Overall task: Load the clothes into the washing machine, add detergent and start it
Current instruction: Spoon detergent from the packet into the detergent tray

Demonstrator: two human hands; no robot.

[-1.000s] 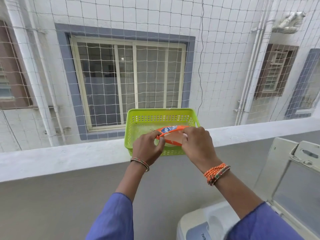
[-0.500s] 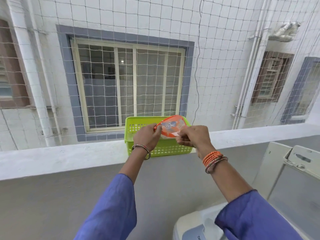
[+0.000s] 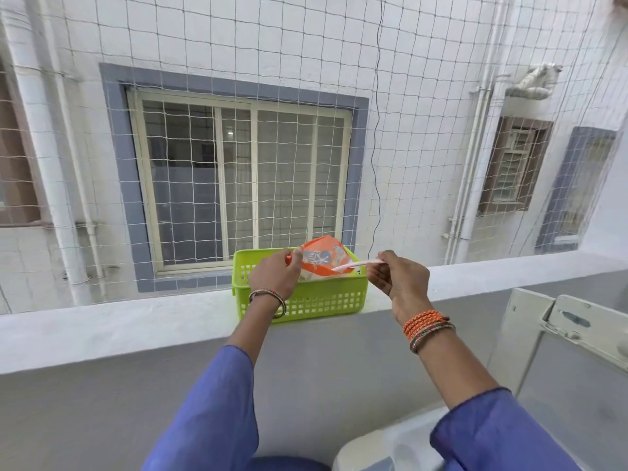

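Observation:
An orange detergent packet [image 3: 323, 256] stands up out of a lime-green plastic basket [image 3: 326, 300] on the balcony ledge. My left hand [image 3: 275, 275] grips the packet's left edge. My right hand [image 3: 397, 275] pinches the handle of a thin white spoon [image 3: 353, 265], whose far end points into the packet's mouth. The white washing machine [image 3: 384, 447] shows at the bottom right, with its raised lid [image 3: 574, 362] standing open at the right. No clothes are in view.
The grey-white ledge [image 3: 136, 328] runs across the frame, with safety netting [image 3: 424, 130] stretched above it. Beyond the netting are a building wall, a blue-framed window [image 3: 238, 185] and drain pipes.
The packet has been lifted higher out of the basket and tipped upright. My right hand has left the packet's edge and moved right, now holding a white spoon.

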